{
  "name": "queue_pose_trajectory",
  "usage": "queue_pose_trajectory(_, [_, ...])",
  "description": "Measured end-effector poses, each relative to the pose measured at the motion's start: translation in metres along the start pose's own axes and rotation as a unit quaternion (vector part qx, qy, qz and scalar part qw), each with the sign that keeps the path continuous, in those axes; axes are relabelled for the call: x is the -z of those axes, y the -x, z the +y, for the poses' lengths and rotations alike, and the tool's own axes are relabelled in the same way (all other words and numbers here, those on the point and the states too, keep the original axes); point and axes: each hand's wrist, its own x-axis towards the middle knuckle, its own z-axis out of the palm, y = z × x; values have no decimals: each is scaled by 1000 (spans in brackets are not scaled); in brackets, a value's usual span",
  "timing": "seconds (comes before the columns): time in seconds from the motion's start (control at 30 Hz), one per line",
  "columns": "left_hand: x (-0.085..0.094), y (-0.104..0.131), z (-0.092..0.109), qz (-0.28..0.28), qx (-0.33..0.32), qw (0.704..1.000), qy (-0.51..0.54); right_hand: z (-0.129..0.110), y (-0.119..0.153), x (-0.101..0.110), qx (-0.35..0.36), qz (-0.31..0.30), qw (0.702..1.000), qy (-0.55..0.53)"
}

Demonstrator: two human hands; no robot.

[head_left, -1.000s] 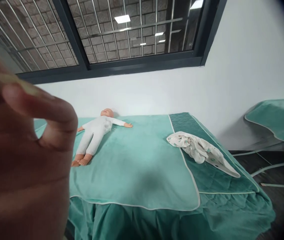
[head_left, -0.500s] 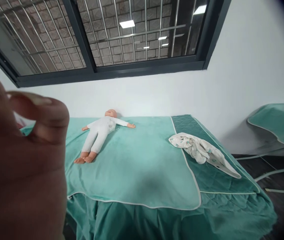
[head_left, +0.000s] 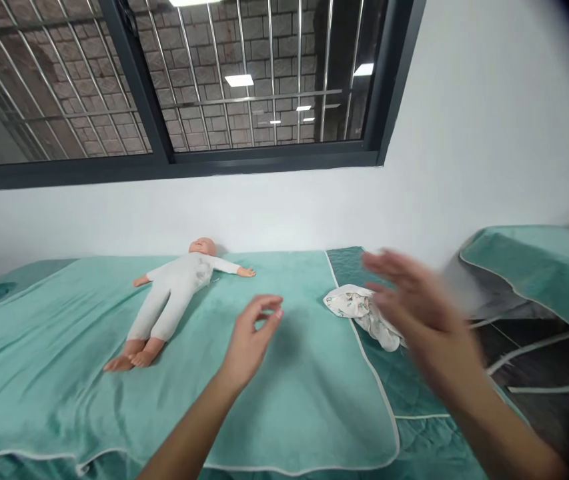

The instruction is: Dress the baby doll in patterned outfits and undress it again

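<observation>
My left hand hovers over the middle of the light green blanket, its fingers loosely curved and apart from the thumb, holding nothing. My right hand, smeared by motion, is raised in front of a crumpled white patterned cloth and hides part of it; its fingers look stretched out. Whether it touches the cloth I cannot tell, though it seems above it. To the left of my hands a baby doll in a white body suit lies on its back, arms spread, head toward the wall.
Beneath the blanket is a dark green quilted cover. A barred window sits in the white wall behind. At the right, another green-covered surface stands past a gap with dark floor and pale bars.
A hand that filled the left edge close to the camera is no longer there. Both my hands now reach over the bed. The view has shifted; doll and cloth lie as before.
</observation>
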Motion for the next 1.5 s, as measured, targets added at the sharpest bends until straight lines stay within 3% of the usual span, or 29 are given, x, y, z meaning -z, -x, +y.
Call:
queue_pose_trajectory(0.1, [-34,-11,-80,-72,80,993,-49,70,-21,-12,-37,-20,977,210])
queue_pose_trajectory(0.17, [-54,-17,-111,-87,75,983,-142,123,-28,-11,-67,-41,930,359])
queue_pose_trajectory(0.23, [-69,-23,-121,-93,54,962,-250,162,-30,-5,-94,-36,882,460])
queue_pose_trajectory(0.33, [-82,-35,-119,-102,51,941,-319,184,-30,2,-134,-54,849,508])
queue_pose_trajectory(0.43, [-85,-45,-121,-104,68,947,-297,176,-37,-1,-132,-74,862,484])
queue_pose_trajectory(0.57, [-81,-46,-129,-103,72,983,-134,149,-51,-20,-108,-104,919,365])
queue_pose_trajectory(0.7, [-76,-45,-131,-24,17,1000,4,116,-66,-49,-55,-146,969,190])
queue_pose_trajectory(0.77, [-73,-46,-133,5,61,996,72,99,-72,-65,-31,-156,970,181])
queue_pose_trajectory(0.87, [-67,-47,-137,7,163,971,177,77,-68,-90,36,-77,953,292])
queue_pose_trajectory(0.93, [-65,-47,-138,23,194,953,232,66,-55,-107,101,-44,932,346])
queue_pose_trajectory(1.03, [-64,-46,-136,45,198,923,326,67,-34,-127,163,-128,925,318])
queue_pose_trajectory(1.1, [-63,-46,-135,43,204,900,383,80,-28,-135,139,-159,934,289])
queue_pose_trajectory(1.3, [-59,-51,-136,-29,262,857,443,123,-31,-133,-75,-156,981,85])
queue_pose_trajectory(1.5, [-61,-56,-140,-15,318,802,505,104,-22,-131,-86,-34,996,13])
